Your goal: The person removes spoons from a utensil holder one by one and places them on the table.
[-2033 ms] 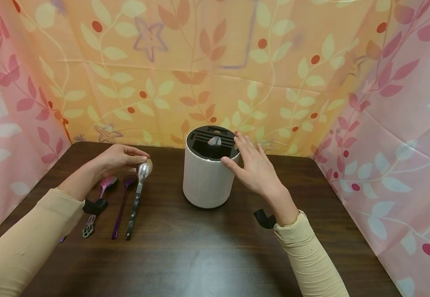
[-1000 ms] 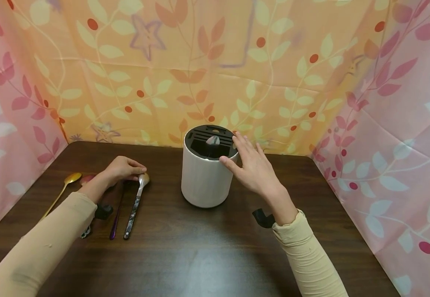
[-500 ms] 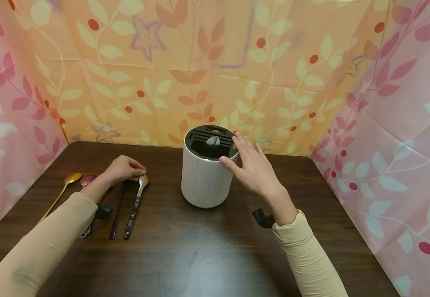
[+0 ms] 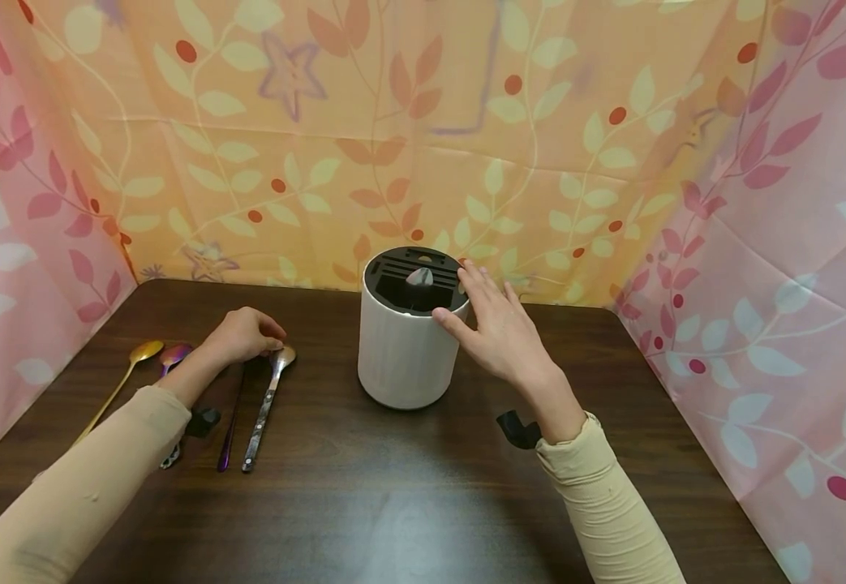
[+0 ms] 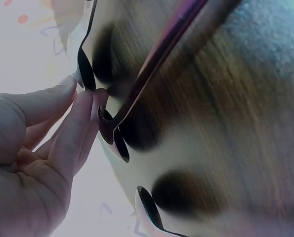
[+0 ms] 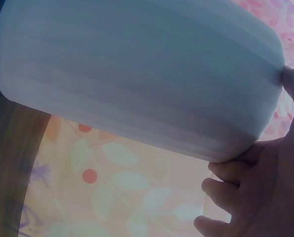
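My left hand (image 4: 246,337) pinches the bowl tip of a silver spoon (image 4: 260,422) with a black marbled handle, which lies on the table left of centre. In the left wrist view, thumb and fingertips meet at the end of that spoon's bowl (image 5: 85,71). Just left of it lies a thin purple spoon (image 4: 227,438), its bowl hidden behind my hand. My right hand (image 4: 499,328) has its fingers straight, touching the right rim of a white cylindrical utensil holder (image 4: 408,361). The holder's black slotted top has a shiny rounded piece (image 4: 420,278) showing in its opening.
A gold spoon (image 4: 126,369) and a rainbow-purple spoon (image 4: 174,354) lie further left, partly covered by my left sleeve. The dark wooden table (image 4: 393,495) is enclosed by a patterned orange curtain (image 4: 364,146) behind and pink ones at the sides.
My left hand has lowered the marbled-handle spoon to the table, then shifted its fingers slightly at the bowl. My right hand has stayed on the holder.
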The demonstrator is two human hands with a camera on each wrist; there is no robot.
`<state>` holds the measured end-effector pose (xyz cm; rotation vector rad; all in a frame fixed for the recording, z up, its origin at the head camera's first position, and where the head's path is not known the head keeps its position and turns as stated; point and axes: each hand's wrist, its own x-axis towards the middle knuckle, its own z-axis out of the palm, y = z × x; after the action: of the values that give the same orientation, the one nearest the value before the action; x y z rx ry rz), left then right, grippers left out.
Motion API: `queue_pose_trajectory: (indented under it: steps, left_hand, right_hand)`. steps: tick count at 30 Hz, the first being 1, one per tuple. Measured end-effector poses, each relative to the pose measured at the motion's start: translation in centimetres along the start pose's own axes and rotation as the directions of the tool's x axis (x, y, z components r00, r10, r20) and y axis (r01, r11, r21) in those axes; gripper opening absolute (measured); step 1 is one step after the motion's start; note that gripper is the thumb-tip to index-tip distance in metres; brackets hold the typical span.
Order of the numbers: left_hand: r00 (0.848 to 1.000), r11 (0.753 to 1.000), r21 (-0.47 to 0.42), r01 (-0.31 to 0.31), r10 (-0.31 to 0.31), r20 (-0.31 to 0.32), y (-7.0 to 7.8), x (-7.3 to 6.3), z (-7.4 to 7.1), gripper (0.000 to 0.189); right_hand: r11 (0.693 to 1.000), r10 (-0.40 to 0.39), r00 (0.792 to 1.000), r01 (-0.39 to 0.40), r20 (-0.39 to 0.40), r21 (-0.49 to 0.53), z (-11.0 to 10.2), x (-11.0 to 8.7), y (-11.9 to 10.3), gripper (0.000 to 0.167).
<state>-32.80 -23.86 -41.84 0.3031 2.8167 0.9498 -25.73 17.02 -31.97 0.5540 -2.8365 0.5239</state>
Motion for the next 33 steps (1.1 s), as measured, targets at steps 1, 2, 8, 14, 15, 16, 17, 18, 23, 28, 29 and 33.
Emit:
queue_pose_trajectory:
  steps: [1,2,8,14,15,16,17,18,23,28,29,33]
  left_hand:
    - [1.0,1.0,0.003,-0.006,0.006,-0.001,0.0,0.0,0.0,0.027]
    - [1.0,1.0,0.003,-0.009,0.009,-0.002,0.0,-0.1,0.0,0.027]
    - [0.999,0.999,-0.004,-0.035,0.035,-0.012,0.2,-0.4,0.1,0.026]
    - [0.998,0.998,0.032,-0.059,0.06,-0.034,0.5,-0.8,0.0,0.031]
    - [0.997,0.997,0.038,-0.064,0.066,-0.039,0.7,-0.9,-0.1,0.034]
    - [0.996,0.997,0.042,-0.071,0.072,-0.046,0.9,-1.1,-0.2,0.036]
    - [0.995,0.996,0.043,-0.078,0.08,-0.054,1.2,-1.4,-0.3,0.039]
    - [0.994,0.996,0.036,-0.082,0.084,-0.064,1.6,-1.7,-0.4,0.041]
    - [0.987,0.995,-0.029,-0.096,0.091,-0.134,4.4,-3.0,-1.6,0.047]
    - [0.965,0.983,-0.094,-0.159,0.134,-0.226,7.6,-4.1,-2.6,0.048]
    - [0.96,0.979,-0.11,-0.174,0.144,-0.24,8.2,-4.2,-2.7,0.048]
    - [0.933,0.955,-0.156,-0.253,0.198,-0.302,10.3,-4.6,-2.8,0.044]
  right_hand:
    - [1.0,0.001,1.0,-0.001,0.0,0.0,0.0,0.0,0.0,0.095]
    - [1.0,0.002,1.0,-0.002,0.0,0.0,0.0,0.0,0.0,0.095]
    - [1.0,-0.003,1.0,0.003,-0.003,-0.003,0.0,0.0,0.0,0.095]
    - [1.0,0.002,1.0,-0.002,-0.002,0.0,0.0,0.1,0.0,0.095]
    - [1.0,0.002,1.0,-0.002,-0.002,0.0,0.0,0.1,0.0,0.095]
    - [1.0,0.001,1.0,-0.001,-0.002,0.001,0.0,0.1,0.0,0.095]
    - [1.0,0.001,1.0,-0.001,-0.001,0.001,0.0,0.1,0.0,0.095]
    - [1.0,0.001,1.0,-0.001,-0.001,0.002,0.0,0.1,0.1,0.095]
    - [1.0,0.001,1.0,-0.001,0.001,0.002,0.0,0.1,0.1,0.095]
    - [1.0,-0.002,1.0,0.002,0.0,0.0,0.1,0.0,0.1,0.095]
    - [1.0,-0.003,1.0,0.003,0.0,0.002,0.1,0.0,0.1,0.095]
    - [1.0,-0.005,1.0,0.005,-0.002,0.004,0.1,0.1,0.1,0.096]
